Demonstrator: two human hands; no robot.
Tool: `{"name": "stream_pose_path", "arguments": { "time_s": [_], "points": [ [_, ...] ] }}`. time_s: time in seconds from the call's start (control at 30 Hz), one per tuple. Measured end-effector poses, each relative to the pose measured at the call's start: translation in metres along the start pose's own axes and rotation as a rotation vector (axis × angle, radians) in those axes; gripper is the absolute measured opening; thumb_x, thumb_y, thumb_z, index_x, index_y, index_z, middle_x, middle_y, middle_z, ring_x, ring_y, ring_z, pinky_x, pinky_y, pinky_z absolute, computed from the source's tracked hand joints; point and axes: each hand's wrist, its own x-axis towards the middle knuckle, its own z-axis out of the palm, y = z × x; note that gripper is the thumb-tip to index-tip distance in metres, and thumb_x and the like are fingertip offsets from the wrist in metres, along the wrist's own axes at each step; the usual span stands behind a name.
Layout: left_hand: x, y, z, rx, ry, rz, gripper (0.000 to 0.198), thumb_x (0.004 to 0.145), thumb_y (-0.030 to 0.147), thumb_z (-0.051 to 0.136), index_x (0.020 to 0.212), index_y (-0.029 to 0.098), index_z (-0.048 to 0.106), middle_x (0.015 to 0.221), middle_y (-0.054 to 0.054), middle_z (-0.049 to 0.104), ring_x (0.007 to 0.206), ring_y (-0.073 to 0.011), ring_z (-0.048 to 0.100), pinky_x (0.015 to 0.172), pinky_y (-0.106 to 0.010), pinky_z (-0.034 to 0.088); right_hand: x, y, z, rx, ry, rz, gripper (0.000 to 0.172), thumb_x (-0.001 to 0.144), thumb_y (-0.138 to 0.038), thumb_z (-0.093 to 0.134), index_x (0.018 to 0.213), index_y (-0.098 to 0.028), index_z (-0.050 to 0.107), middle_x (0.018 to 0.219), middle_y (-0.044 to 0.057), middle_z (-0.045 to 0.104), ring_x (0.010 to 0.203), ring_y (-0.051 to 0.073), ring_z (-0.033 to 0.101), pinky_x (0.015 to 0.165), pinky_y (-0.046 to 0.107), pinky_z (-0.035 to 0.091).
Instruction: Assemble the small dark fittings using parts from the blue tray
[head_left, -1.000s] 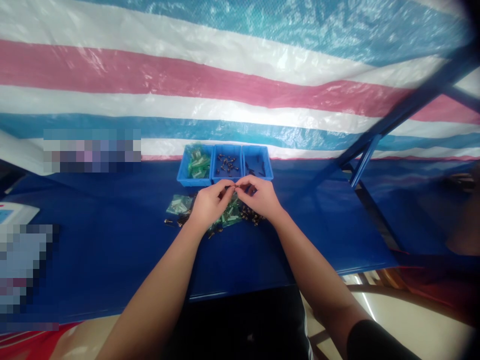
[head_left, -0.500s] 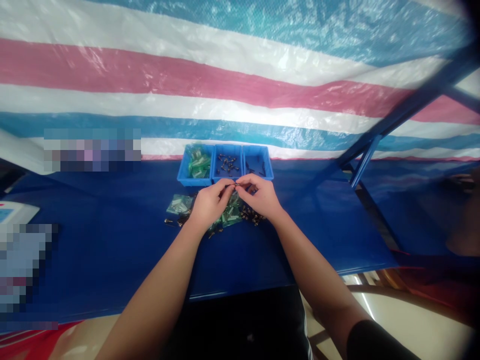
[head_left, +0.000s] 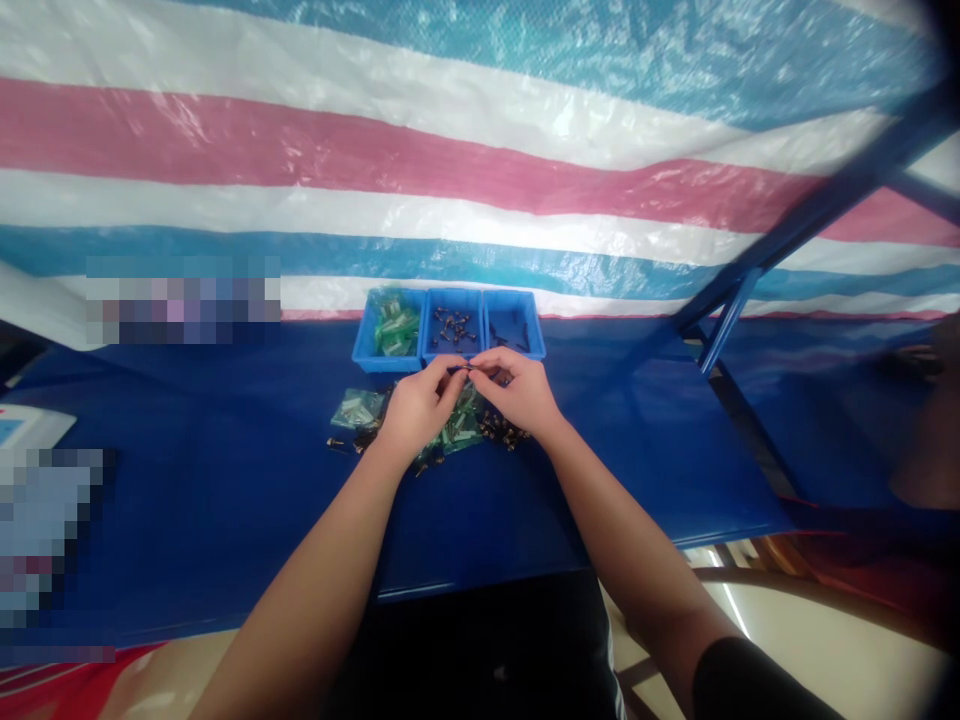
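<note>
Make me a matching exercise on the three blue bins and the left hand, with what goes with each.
1. Left bin
2. Middle bin
3. Right bin
4. Left hand

A. Holds a few dark pieces
B. Meets the right hand at a small part
C. Holds green plastic bags
D. Holds scattered shiny metal pieces

Pairs: 1-C, 2-D, 3-A, 4-B

No readable text, label, brand, number or sign anywhere in view.
</note>
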Motion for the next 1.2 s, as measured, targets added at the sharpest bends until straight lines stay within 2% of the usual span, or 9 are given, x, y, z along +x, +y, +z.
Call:
{"name": "stream_pose_path", "arguments": {
  "time_s": [0.1,0.3,0.63,0.83,1.2],
  "points": [
    [0.0001,-0.0005,0.001,-0.013,0.032,0.015,0.026,0.097,0.039,0.054,0.114,0.022,0.065,0.063,0.005,0.055,0.053,-0.0099,0.05,0.057,-0.021,0.038,0.0004,-0.0006,-0.0001,0.028,0.0,0.011,0.019,0.086,-0.033,0.066,0.098,-0.02,0.071,0.091,0.005,0.076,0.081,0.016,0.071,0.069,0.028,0.055],
    [0.0001,-0.0014,0.0017,-0.033,0.05,0.046,0.023,0.097,0.036,0.055,0.111,0.022,0.067,0.063,0.005,0.054,0.055,-0.009,0.05,0.059,-0.02,0.039,0.0008,0.0028,0.0008,0.034,0.004,0.007,0.019,0.085,-0.034,0.067,0.095,-0.02,0.073,0.092,0.005,0.077,0.078,0.016,0.07,0.067,0.028,0.055],
    [0.0002,0.0003,-0.0006,-0.002,0.016,0.023,0.025,0.098,0.039,0.053,0.11,0.023,0.068,0.069,0.003,0.063,0.057,-0.0102,0.055,0.058,-0.021,0.04,0.0003,-0.0037,-0.0008,0.038,-0.019,-0.025,0.019,0.086,-0.034,0.067,0.098,-0.02,0.072,0.097,0.005,0.077,0.078,0.016,0.07,0.066,0.028,0.055],
    [-0.0002,0.0008,-0.0013,-0.012,-0.001,0.015,0.026,0.099,0.04,0.052,0.111,0.023,0.069,0.083,0.001,0.072,0.063,-0.0106,0.06,0.062,-0.021,0.042,0.0006,0.0009,0.0,0.007,-0.005,-0.003,0.02,0.087,-0.034,0.066,0.099,-0.021,0.073,0.094,0.005,0.077,0.082,0.018,0.071,0.067,0.029,0.055],
    [0.0002,0.0014,-0.0014,0.008,-0.008,0.007,0.028,0.1,0.042,0.051,0.109,0.023,0.069,0.083,0.0,0.072,0.065,-0.0122,0.061,0.063,-0.022,0.042,0.0014,0.0026,-0.0001,-0.006,0.013,-0.036,0.019,0.085,-0.031,0.067,0.1,-0.021,0.074,0.093,0.005,0.077,0.081,0.018,0.072,0.067,0.029,0.057]
  ]
}}
